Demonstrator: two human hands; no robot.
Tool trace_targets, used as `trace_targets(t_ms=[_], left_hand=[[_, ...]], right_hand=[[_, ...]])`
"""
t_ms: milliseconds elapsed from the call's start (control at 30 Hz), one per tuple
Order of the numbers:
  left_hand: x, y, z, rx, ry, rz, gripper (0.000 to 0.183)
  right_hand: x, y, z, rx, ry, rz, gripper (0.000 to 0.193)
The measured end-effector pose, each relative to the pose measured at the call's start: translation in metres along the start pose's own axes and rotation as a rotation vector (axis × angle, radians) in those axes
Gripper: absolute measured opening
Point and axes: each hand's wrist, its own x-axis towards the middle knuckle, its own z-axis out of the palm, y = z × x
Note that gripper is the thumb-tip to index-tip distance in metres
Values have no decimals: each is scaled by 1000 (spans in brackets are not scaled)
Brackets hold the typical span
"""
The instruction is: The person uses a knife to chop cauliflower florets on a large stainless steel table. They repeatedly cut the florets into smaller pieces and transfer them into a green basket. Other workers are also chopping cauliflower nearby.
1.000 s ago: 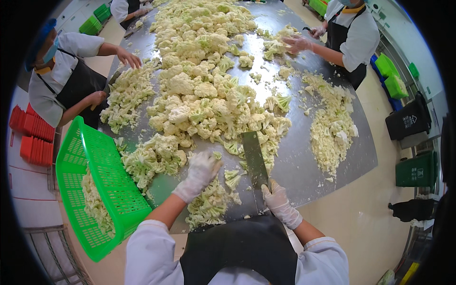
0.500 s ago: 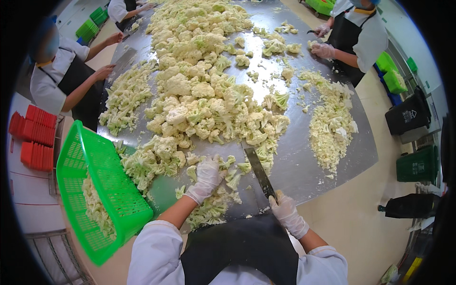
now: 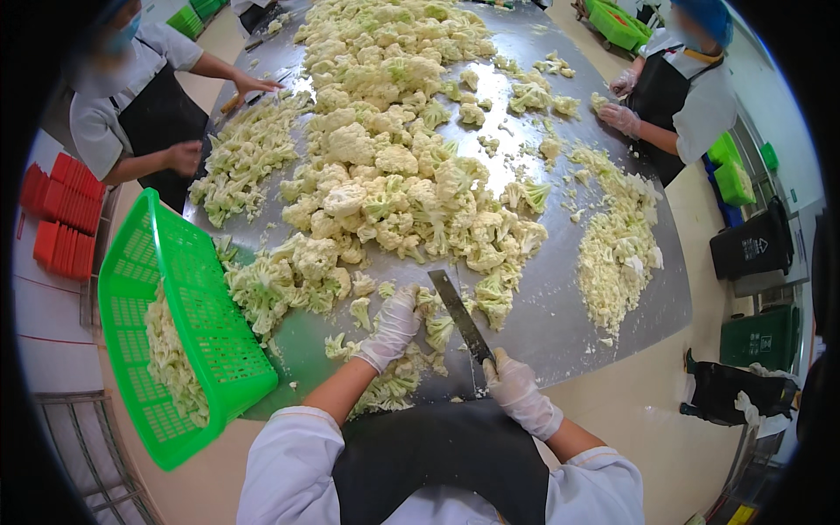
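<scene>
Apparently, the step in hand is the cutting of cauliflower into smaller florets, one piece after another. The right hand (image 3: 518, 392), in a clear glove, has its fingers closed around the handle of a knife (image 3: 461, 315); the dark blade points away from the person and leans to the left. The left hand (image 3: 394, 328), gloved also, is on the left side of the blade, with the fingers bent downward at some florets. From this angle I cannot tell if these fingers grip a piece or only rest on it, because the back of the hand covers them.

One loose floret (image 3: 439, 331) lies between the left hand and the blade. Under the left wrist, near the person's apron, is a small pile of cut florets (image 3: 385, 394) on the metal counter (image 3: 560, 297). The large cauliflower heap (image 3: 394, 188) lies farther ahead, along the middle. On the left, a green basket (image 3: 214, 289) contains more pieces.

In my judgement, the next move calls for a piece held steady by the left hand, with fingertips tucked away from the edge, and for a short, controlled stroke of the blade through the stem.
</scene>
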Motion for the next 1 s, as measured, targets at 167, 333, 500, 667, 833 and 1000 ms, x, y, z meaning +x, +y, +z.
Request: trace_targets(t_ms=[167, 333, 500, 667, 833, 1000], left_hand=[[0, 1, 0, -47, 47, 11, 30], [-2, 6, -4, -36, 10, -24, 27], [-6, 5, -3, -130, 80, 18, 21], [-9, 1, -6, -277, 91, -95, 13], [-11, 12, -7, -696, 99, -360, 10], [-6, 10, -37, -4, 208, -3, 13]], right_hand=[[4, -1, -9, -42, -134, 50, 17], [17, 2, -11, -37, -225, 94, 19], [53, -5, -3, 143, -283, 64, 23], [83, -13, 8, 606, -506, 291, 28], [86, -17, 49, 338, -286, 175, 26], [59, -3, 43, 415, -130, 51, 25]])
